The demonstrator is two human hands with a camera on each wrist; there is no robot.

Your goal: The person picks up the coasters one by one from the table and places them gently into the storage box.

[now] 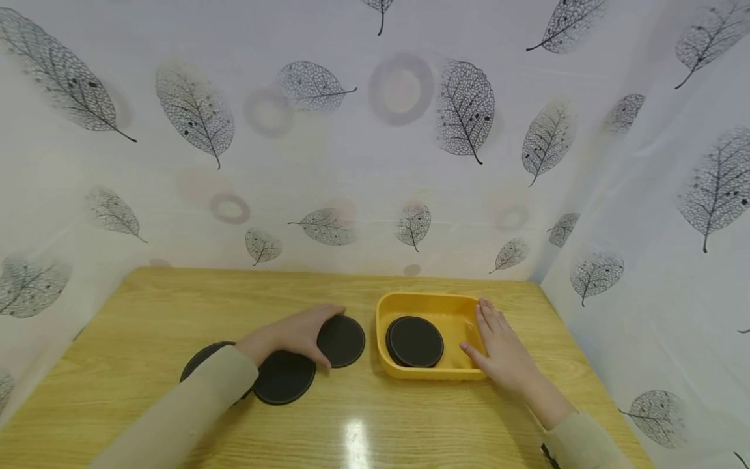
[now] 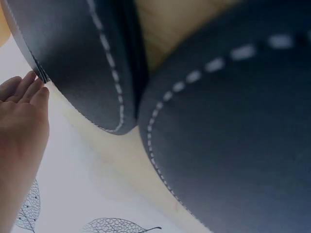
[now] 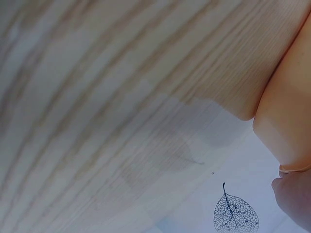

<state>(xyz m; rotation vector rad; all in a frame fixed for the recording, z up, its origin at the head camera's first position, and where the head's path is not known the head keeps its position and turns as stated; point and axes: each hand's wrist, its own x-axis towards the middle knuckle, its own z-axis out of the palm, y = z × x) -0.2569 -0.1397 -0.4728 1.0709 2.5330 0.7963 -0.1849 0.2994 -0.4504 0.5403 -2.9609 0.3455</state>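
My left hand [image 1: 299,333] spans a small round black coaster [image 1: 342,342] on the table, thumb at its near edge and fingers at its far edge. In the left wrist view, the fingertips [image 2: 41,90] meet the edge of a black coaster with pale stitching. A larger black coaster [image 1: 285,379] lies under my left wrist, and another black disc [image 1: 206,355] is partly hidden by the forearm. My right hand [image 1: 508,352] rests along the right end of a yellow tray [image 1: 430,374], fingers straight on the rim and thumb over the inside. Stacked black coasters [image 1: 416,342] lie inside the tray's left half.
The wood-grain table [image 1: 328,430] ends at the back against a white curtain [image 1: 363,163] printed with leaves, which also runs down the right side. A small dark object [image 1: 549,456] shows by my right sleeve at the bottom edge.
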